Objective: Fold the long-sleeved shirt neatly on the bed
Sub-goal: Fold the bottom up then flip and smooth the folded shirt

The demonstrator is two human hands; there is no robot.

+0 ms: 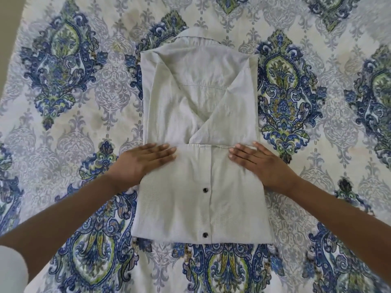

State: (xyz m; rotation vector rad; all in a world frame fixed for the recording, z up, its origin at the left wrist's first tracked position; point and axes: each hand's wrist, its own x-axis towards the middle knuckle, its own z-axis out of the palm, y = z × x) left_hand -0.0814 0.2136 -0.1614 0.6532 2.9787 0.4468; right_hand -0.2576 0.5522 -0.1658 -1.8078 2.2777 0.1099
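Where its hem end is turned up over the body, the pale grey-green long-sleeved shirt (169, 106) is seen at the middle of the bed, on a white bedspread patterned in blue and green (63, 102). Two dark round snap buttons (205, 190) are shown on the near folded-up panel (179, 208). At that panel's far edge the left hand (148, 163) and the right hand (262, 166) are laid flat and apart, fingers straight, pressing the fold. Beyond them the sleeves (232, 106) are crossed over the back, and the collar (196, 34) lies farthest. The lengthwise fold is judged half done; next, the doubled part would need carrying up towards the collar, edges kept aligned.
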